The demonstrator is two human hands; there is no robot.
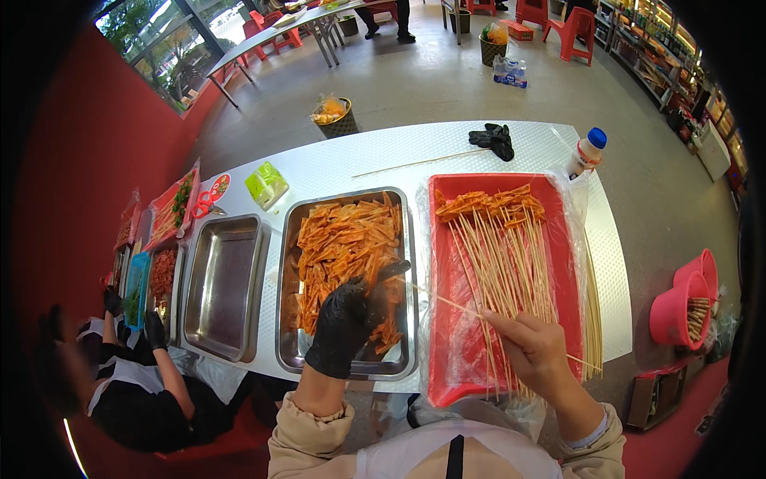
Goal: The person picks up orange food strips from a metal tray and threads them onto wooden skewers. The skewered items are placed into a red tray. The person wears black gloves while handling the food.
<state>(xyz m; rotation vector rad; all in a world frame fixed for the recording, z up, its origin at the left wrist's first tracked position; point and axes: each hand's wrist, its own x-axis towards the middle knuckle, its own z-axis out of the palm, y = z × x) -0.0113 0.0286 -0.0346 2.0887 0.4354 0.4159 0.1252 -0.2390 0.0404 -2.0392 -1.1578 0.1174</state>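
Observation:
My left hand (344, 323), in a black glove, is over a steel tray (286, 335) of orange food strips (347, 233). Its fingers are blurred and appear closed around an orange strip. Bare, my right hand (532, 350) pinches a thin bamboo skewer (452, 303), whose far end points at the left fingers. Beneath the right hand is a red plastic tray (440, 359) lined with clear film. Many skewers (508, 269) lie in it, with folded orange strips (494, 203) on their far ends.
An empty steel tray (218, 287) stands left, near red-handled scissors (206, 206) and a green packet (266, 184). A black glove (494, 141) and a blue-capped bottle (586, 152) sit at the back. Loose skewers (592, 299) line the right side. A co-worker's gloved hand (155, 329) is at far left.

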